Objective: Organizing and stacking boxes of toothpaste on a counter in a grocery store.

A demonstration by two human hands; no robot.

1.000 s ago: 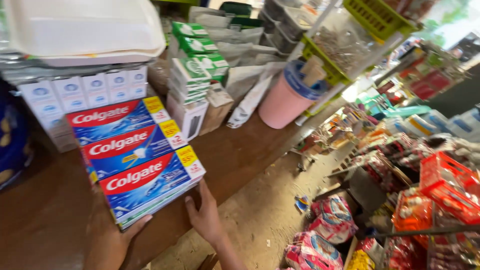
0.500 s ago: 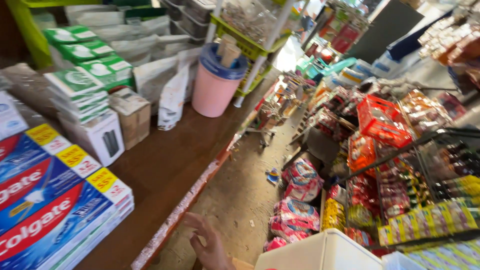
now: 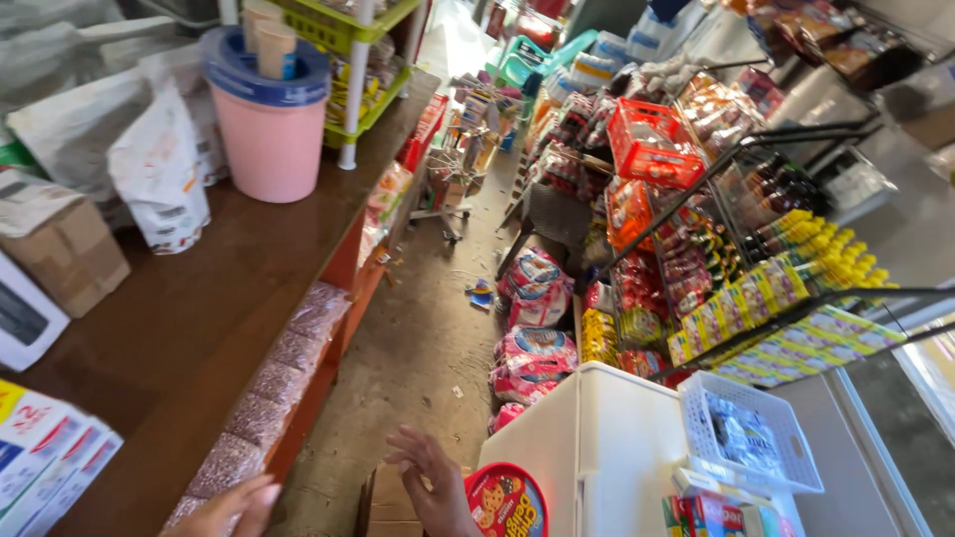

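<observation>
Fingers point(image 3: 410, 452) of the right hand point(image 3: 430, 487) are spread, grasping nothing, beside a round red tin point(image 3: 505, 500); the left hand point(image 3: 227, 509), also released, is rested at the bench point(image 3: 209, 328) edge.

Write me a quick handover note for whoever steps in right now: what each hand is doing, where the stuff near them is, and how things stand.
Left hand: open, empty, fingers at the front edge of the brown counter, just above the bagged brown goods on the shelf underneath.
Right hand: open, holds nothing, raised over the cardboard box on the floor, beside the round red tin.
Nearby: white chest to the right with a white basket on top; stacked toothpaste boxes at the counter's near left end; pink bucket further along.
Done: nothing in hand.
Left: neither hand has taken hold of anything yet.
</observation>
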